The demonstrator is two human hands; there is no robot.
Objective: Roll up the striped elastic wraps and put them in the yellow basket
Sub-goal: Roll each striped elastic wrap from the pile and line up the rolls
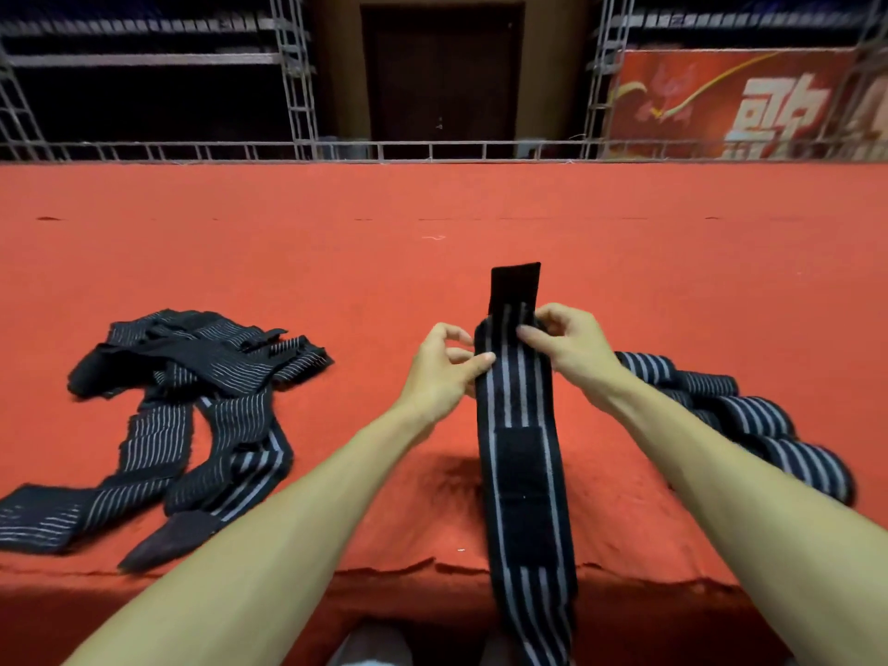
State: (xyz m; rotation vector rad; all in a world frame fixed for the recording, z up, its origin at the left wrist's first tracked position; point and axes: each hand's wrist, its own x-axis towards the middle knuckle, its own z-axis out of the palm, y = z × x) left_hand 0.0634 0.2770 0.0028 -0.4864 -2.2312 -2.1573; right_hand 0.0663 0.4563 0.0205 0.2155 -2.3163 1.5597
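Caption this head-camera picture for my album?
Left hand and right hand pinch a striped wrap over a red table, loose wraps left, rolled wraps right.

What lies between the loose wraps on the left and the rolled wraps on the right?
In the head view: the striped wrap pinched by left hand and right hand, over red cloth.

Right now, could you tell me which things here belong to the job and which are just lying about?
Job: held wrap, left hand, right hand, unrolled wraps, rolled wraps.
Lying about: red banner, metal truss, dark door.
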